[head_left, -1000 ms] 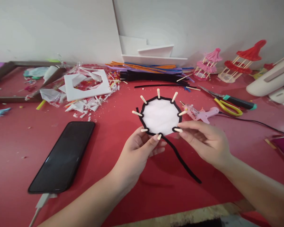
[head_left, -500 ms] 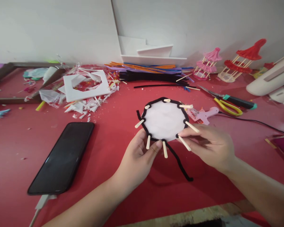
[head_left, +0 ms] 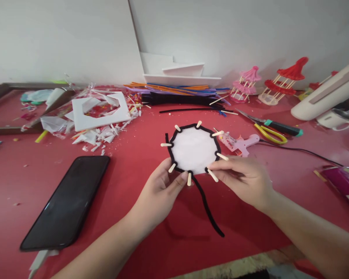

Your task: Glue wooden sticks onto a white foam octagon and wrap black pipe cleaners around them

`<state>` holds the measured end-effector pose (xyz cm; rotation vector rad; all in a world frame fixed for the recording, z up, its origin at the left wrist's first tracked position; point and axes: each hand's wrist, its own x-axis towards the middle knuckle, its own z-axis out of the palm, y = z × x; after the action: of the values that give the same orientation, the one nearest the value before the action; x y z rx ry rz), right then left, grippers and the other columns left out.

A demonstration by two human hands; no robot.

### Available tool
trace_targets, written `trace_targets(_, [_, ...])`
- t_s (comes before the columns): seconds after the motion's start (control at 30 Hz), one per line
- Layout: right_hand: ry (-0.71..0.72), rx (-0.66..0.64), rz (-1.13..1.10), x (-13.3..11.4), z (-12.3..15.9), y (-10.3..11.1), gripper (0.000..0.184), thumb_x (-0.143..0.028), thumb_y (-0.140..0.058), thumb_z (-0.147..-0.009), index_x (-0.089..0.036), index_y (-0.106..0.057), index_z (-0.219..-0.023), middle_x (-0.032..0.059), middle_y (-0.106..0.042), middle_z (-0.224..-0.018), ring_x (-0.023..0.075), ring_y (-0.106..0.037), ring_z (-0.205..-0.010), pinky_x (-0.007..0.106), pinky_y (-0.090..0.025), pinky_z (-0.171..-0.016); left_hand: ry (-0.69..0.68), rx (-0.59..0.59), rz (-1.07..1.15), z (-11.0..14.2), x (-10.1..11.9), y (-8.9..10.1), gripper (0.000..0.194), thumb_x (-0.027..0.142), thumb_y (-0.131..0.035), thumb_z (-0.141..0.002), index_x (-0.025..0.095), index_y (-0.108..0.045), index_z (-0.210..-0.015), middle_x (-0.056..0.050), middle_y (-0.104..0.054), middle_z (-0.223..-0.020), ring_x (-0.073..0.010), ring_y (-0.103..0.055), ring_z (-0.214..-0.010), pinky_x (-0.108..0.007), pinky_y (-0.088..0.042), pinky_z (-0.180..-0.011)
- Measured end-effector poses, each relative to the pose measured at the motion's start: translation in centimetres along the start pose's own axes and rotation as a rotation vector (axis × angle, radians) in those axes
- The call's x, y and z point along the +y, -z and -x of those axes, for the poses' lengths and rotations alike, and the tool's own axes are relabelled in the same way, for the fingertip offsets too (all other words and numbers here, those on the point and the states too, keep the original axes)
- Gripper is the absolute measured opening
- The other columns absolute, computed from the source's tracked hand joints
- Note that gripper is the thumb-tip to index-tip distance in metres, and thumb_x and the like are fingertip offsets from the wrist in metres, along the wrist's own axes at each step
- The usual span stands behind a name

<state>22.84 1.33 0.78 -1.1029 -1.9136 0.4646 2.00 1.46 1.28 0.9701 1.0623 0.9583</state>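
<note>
Both hands hold up a white foam disc (head_left: 194, 149) with several pale wooden sticks (head_left: 189, 179) standing around its rim. A black pipe cleaner (head_left: 205, 201) is wound along the edge from stick to stick; one long end hangs down at the front and a short end sticks up at the left. My left hand (head_left: 159, 190) pinches the disc's near-left edge, thumb beside the front stick. Fingers of my right hand (head_left: 244, 180) are closed at the near-right edge, by the base of a stick; whether they also grip the pipe cleaner I cannot tell.
A pink glue gun (head_left: 241, 144) lies just behind my right hand, its cord running right. Beyond it are scissors with yellow handles (head_left: 272, 133). A black phone (head_left: 66, 201) lies at left. Foam scraps (head_left: 100, 112), bundled pipe cleaners (head_left: 177, 97) and a red tiered model (head_left: 282, 83) line the back.
The view has shifted a little, and the disc appears slightly further left and turned, so its sticks point differently. Both hands keep their hold.
</note>
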Motion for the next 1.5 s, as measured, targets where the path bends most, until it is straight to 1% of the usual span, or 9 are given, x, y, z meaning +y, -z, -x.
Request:
trace_targets(0.2, [0.089, -0.105, 0.062, 0.6, 0.0, 0.4, 0.011, -0.020, -0.065, -0.089, -0.024, -0.075, -0.093, -0.0026, -0.074, -0.069, 0.0084, -0.065, -0.054, 0.019, -0.053, -0.056, 0.019, -0.038, 0.000, -0.3, -0.2, 0.4, 0.021, 0.026, -0.074, -0.079, 0.019, -0.066, -0.096, -0.001, -0.068, -0.088, -0.0145, -0.061, -0.077, -0.028, -0.053, -0.077])
trace_targets(0.37, [0.033, -0.178, 0.049, 0.7, 0.0, 0.3, 0.010, -0.022, -0.064, -0.089, -0.025, -0.073, -0.091, -0.0018, -0.077, -0.080, 0.0099, -0.069, -0.064, 0.020, -0.053, -0.060, -0.056, -0.082, -0.087, -0.4, -0.9, 0.6, 0.009, 0.024, -0.069, -0.084, 0.019, -0.064, -0.091, 0.001, -0.064, -0.076, -0.0142, -0.060, -0.074, -0.027, -0.050, -0.077])
trace_targets(0.57, [0.064, -0.142, 0.104, 0.5, 0.0, 0.2, 0.009, -0.021, -0.064, -0.089, -0.026, -0.071, -0.090, -0.0035, -0.075, -0.077, 0.0086, -0.068, -0.063, 0.018, -0.052, -0.061, -0.050, -0.061, -0.054, -0.3, -0.8, 0.4, 0.018, 0.025, -0.069, -0.084, 0.020, -0.065, -0.101, -0.004, -0.072, -0.097, -0.0189, -0.063, -0.102, -0.028, -0.048, -0.090])
trace_targets(0.77, [0.192, -0.080, 0.177, 0.4, 0.2, 0.1, 0.014, -0.016, -0.064, -0.088, -0.026, -0.071, -0.095, -0.0047, -0.073, -0.070, 0.0069, -0.062, -0.054, 0.018, -0.050, -0.056, -0.026, -0.039, 0.017, -0.3, -0.6, 0.5, 0.016, 0.026, -0.073, -0.081, 0.019, -0.068, -0.095, -0.006, -0.075, -0.100, -0.0217, -0.066, -0.101, -0.033, -0.050, -0.092])
trace_targets(0.9, [0.123, -0.061, 0.109, 0.4, 0.3, 0.0, 0.020, -0.017, -0.064, -0.087, -0.028, -0.073, -0.102, -0.0014, -0.078, -0.083, 0.0089, -0.064, -0.054, 0.022, -0.057, -0.062, -0.037, -0.061, 0.039, -0.4, -0.4, 0.4, 0.019, 0.026, -0.077, -0.079, 0.018, -0.070, -0.094, -0.003, -0.073, -0.082, -0.0201, -0.068, -0.090, -0.033, -0.052, -0.089])
trace_targets(0.97, [0.054, -0.067, 0.071, 0.3, 0.3, -0.1, 0.017, -0.018, -0.065, -0.087, -0.027, -0.075, -0.098, -0.0017, -0.077, -0.079, 0.0088, -0.063, -0.052, 0.022, -0.056, -0.058, -0.035, -0.062, 0.068, -0.4, -0.2, 0.4, 0.017, 0.026, -0.078, -0.077, 0.019, -0.070, -0.090, -0.001, -0.068, -0.070, -0.0190, -0.068, -0.084, -0.033, -0.053, -0.087])
trace_targets(1.07, [-0.018, -0.055, 0.044, 0.1, 0.3, -0.1, 0.013, -0.019, -0.067, -0.085, -0.026, -0.076, -0.092, -0.0025, -0.075, -0.071, 0.0084, -0.061, -0.049, 0.019, -0.051, -0.048, -0.024, -0.047, 0.085, -0.2, -0.1, 0.2, 0.014, 0.024, -0.079, -0.077, 0.019, -0.071, -0.087, 0.001, -0.065, -0.065, -0.0163, -0.066, -0.075, -0.031, -0.053, -0.084])
trace_targets(1.2, [-0.037, -0.043, 0.033, -0.2, 0.3, 0.0, 0.013, -0.016, -0.069, -0.083, -0.025, -0.076, -0.091, -0.0026, -0.075, -0.072, 0.0072, -0.059, -0.048, 0.018, -0.047, -0.046, -0.021, -0.067, 0.084, -0.1, -0.3, 0.3, 0.011, 0.023, -0.076, -0.080, 0.018, -0.071, -0.088, 0.001, -0.069, -0.071, -0.0127, -0.063, -0.069, -0.028, -0.054, -0.081])
trace_targets(1.5, [-0.040, -0.042, 0.062, -0.8, 0.2, 0.0, 0.012, -0.016, -0.067, -0.084, -0.024, -0.074, -0.088, -0.0024, -0.076, -0.076, 0.0071, -0.061, -0.051, 0.016, -0.047, -0.045, 0.015, -0.072, 0.124, 0.1, -0.5, 0.0, 0.016, 0.020, -0.074, -0.082, 0.018, -0.070, -0.097, -0.003, -0.076, -0.092, -0.0153, -0.070, -0.090, -0.024, -0.054, -0.083])
